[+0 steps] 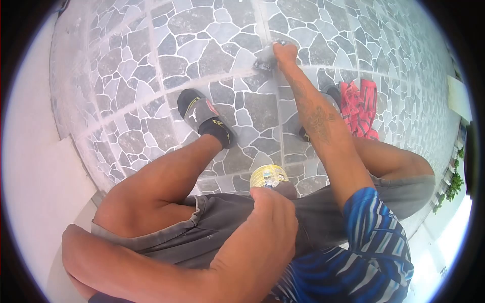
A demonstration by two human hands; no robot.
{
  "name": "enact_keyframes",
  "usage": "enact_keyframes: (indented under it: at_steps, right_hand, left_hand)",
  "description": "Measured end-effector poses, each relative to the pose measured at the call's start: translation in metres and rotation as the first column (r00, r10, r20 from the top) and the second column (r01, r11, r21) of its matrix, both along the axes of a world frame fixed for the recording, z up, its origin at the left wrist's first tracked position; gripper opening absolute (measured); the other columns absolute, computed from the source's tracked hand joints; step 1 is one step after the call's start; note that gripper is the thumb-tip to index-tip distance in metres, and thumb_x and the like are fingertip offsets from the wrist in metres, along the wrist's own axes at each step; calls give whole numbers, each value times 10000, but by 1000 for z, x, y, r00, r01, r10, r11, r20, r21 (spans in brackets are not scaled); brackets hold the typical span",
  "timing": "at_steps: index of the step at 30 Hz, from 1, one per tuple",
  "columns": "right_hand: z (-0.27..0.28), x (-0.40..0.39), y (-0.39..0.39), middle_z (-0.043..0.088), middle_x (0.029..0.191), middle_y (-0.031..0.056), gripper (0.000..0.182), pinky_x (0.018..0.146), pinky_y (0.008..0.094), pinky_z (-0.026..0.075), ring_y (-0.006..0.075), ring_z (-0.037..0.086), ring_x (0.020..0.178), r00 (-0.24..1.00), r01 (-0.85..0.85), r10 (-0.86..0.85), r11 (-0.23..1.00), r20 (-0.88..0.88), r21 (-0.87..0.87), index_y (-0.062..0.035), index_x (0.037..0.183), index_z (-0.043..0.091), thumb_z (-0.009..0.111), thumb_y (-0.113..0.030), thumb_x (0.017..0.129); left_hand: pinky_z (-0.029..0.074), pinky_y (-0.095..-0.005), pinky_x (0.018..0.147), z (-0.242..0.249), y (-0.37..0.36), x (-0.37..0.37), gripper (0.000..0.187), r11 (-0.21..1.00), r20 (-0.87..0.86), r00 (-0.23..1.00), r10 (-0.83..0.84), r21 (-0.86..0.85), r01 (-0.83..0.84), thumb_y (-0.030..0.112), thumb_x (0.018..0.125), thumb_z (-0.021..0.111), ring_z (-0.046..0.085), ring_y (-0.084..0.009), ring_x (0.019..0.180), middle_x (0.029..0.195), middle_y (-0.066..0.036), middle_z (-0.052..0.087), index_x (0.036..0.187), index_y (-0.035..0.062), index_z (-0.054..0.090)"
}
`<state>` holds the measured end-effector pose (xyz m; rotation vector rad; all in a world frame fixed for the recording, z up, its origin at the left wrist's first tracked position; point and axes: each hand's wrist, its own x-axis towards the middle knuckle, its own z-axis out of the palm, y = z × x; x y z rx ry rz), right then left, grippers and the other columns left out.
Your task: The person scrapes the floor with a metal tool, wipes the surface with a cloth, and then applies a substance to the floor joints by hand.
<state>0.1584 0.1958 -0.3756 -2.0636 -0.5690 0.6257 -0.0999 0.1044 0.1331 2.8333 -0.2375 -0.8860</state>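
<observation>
My right hand (286,52) reaches far forward to the floor, its fingers closed on a grey, crumpled-looking piece (263,59) pressed against the tiles. Blur hides whether that piece is cloth, plastic or something else. Close to my body, my left hand (273,217) is curled, with its back towards me. Just beyond it a yellow tub (269,175) with a printed label shows, its lower part hidden by the hand. A dark brownish piece (287,190) shows at the hand's far side. What the left fingers grip is hidden.
Grey stone-pattern tiles with white joints (252,103) cover the floor. A red, dark-striped cloth (359,108) lies beside my right foot. My left foot wears a dark slide sandal (202,113). A white wall (35,166) runs along the left; green plants (454,177) show at right.
</observation>
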Motion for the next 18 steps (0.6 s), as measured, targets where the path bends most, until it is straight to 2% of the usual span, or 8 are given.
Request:
enact_keyframes:
  at_steps: [2, 4, 7, 8, 10, 13, 15, 18]
  right_hand:
    - [36, 31, 48, 616, 753, 108, 270, 564, 395, 441, 198, 564, 657, 973, -140, 134, 990, -190, -18, 92, 796, 635, 710, -165, 759]
    - [88, 72, 74, 654, 803, 115, 287, 557, 389, 449, 200, 597, 682, 868, -491, 492, 871, -64, 27, 108, 843, 663, 678, -166, 757]
    - [206, 98, 89, 682, 859, 119, 294, 663, 358, 493, 205, 628, 756, 551, -782, 835, 518, 5, -347, 106, 922, 685, 625, -129, 755]
    - [207, 124, 90, 686, 900, 129, 339, 745, 346, 496, 205, 630, 814, 568, -816, 810, 532, -144, -227, 92, 1016, 687, 601, -104, 752]
    - [278, 119, 72, 711, 943, 150, 386, 785, 353, 498, 228, 649, 847, 482, -813, 875, 427, -45, -396, 58, 1104, 683, 575, -82, 761]
    - [315, 110, 40, 685, 973, 149, 348, 809, 379, 506, 295, 654, 900, 308, -791, 936, 351, 171, -500, 15, 1138, 688, 590, -66, 814]
    - [278, 122, 11, 612, 1005, 150, 327, 846, 413, 504, 344, 614, 974, -73, -756, 912, 213, 403, -619, -30, 1155, 694, 594, -14, 844]
    - [226, 101, -37, 560, 1015, 142, 359, 860, 421, 503, 333, 578, 997, -210, -766, 861, 150, 463, -625, -24, 1150, 662, 586, 48, 807]
  left_hand:
    - [462, -384, 891, -10, 2, 1, 404, 999, 40, 998, 42, -33, -40, 210, 897, 545, 605, -297, 998, 1072, -191, 660, 1169, -72, 643]
    - [457, -382, 873, -9, 11, 6, 396, 1000, 74, 997, 16, 10, -17, 210, 891, 546, 603, -288, 981, 1057, -186, 662, 1151, -72, 645]
    - [455, -368, 859, -7, 10, 3, 364, 999, 150, 988, 28, 20, -31, 198, 875, 565, 606, -277, 971, 997, -161, 654, 1113, -62, 652]
    - [456, -362, 857, -7, 9, 1, 349, 999, 182, 982, 45, 15, -48, 192, 869, 573, 608, -274, 970, 970, -150, 650, 1099, -57, 655]
    - [466, -374, 855, -8, 12, -2, 332, 997, 219, 972, 82, -7, -82, 174, 877, 577, 615, -284, 975, 990, -149, 654, 1120, -40, 652]
    - [482, -393, 853, -12, 33, -5, 314, 977, 157, 973, 171, -151, -148, 148, 891, 584, 626, -299, 982, 1020, -147, 660, 1150, -16, 649]
    - [492, -405, 851, -23, 58, -10, 306, 924, 52, 959, 277, -290, -251, 130, 899, 588, 633, -310, 986, 1040, -146, 664, 1171, 1, 646]
    - [507, -424, 849, -56, 109, -17, 303, 772, -106, 877, 468, -433, -464, 103, 912, 594, 644, -325, 993, 1070, -144, 669, 1201, 25, 643]
